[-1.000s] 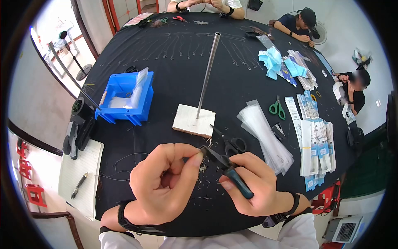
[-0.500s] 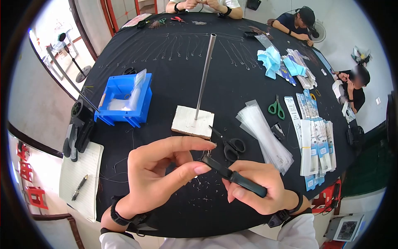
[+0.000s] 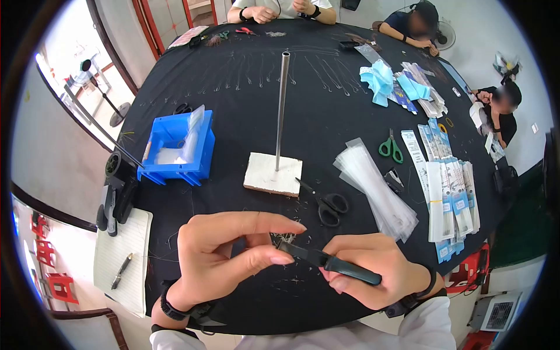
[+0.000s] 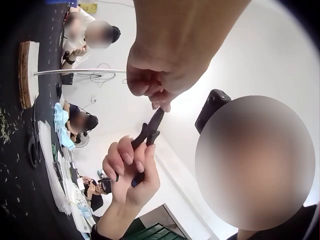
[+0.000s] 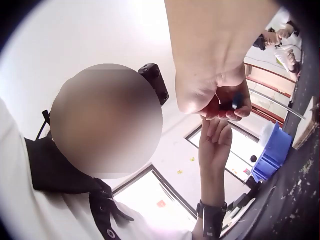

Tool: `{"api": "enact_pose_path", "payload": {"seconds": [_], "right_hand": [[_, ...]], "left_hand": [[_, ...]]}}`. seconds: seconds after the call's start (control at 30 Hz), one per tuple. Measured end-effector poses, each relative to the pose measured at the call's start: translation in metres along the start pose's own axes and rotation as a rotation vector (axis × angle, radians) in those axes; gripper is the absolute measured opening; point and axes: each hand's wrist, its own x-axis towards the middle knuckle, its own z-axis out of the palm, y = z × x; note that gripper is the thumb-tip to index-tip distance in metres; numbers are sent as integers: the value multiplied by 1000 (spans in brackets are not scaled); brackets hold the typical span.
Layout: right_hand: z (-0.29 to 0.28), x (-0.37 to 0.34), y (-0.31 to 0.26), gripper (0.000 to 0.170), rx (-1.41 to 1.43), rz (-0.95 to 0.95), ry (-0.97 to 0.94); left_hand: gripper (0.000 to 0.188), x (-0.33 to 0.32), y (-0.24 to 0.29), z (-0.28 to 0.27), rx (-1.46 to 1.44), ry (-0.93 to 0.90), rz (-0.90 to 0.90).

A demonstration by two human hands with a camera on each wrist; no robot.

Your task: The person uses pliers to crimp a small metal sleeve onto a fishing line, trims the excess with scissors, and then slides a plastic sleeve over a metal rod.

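Observation:
My right hand [image 3: 379, 271] grips a pair of pliers [image 3: 356, 271] with dark green handles, their black nose pointing left. Over the near part of the table, my left hand [image 3: 224, 251] holds thumb and index finger apart around the pliers' tip, the other fingers bent behind. In the left wrist view, the left fingertips come right to the nose of the pliers [image 4: 150, 129]. The right wrist view shows the left hand [image 5: 216, 145] facing the right one, with a dark handle end inside the right palm. Below the tip lies a small pile of clippings [image 3: 286, 238].
Black scissors [image 3: 331, 207] and a white block [image 3: 273, 172] with an upright metal rod [image 3: 282, 111] stand beyond the hands. At left are a blue bin [image 3: 204, 157] and a notebook [image 3: 125, 256]. Clear sleeves [image 3: 376, 186], green scissors [image 3: 391, 149] and printed packets [image 3: 452, 198] lie right.
My left thumb and index finger, at first together at the pliers' tip, have spread apart. The right hand has turned the pliers flatter and moved slightly right and lower.

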Motion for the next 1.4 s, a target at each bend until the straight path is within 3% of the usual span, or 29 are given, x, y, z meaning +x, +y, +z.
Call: {"api": "enact_pose_path", "payload": {"seconds": [0.13, 0.23, 0.4, 0.5, 0.6, 0.7, 1.0, 1.2, 1.4], "right_hand": [[-1, 2, 0, 9, 134, -41, -12], [1, 2, 5, 16, 44, -143, -15], [4, -1, -2, 16, -135, -142, 64], [6, -6, -3, 16, -200, -114, 104], [4, -7, -3, 16, -123, -70, 92], [2, -6, -2, 16, -30, -30, 62], [-7, -1, 0, 18, -26, -71, 41], [-9, -1, 0, 15, -88, -111, 47], [-9, -4, -1, 17, -197, -101, 41]], "left_hand": [[29, -1, 5, -4, 33, -52, 69], [30, -1, 3, -5, 76, -66, 115], [32, -1, 2, -4, 118, -53, 137], [47, -3, 5, 5, 65, 36, 33], [44, -2, 3, 6, 96, 22, 67], [30, -2, 6, 1, 130, -38, 88], [31, -3, 8, 2, 69, 37, 184], [27, -1, 14, -3, 506, -11, 426], [26, -1, 19, 0, 581, -11, 416]]}}
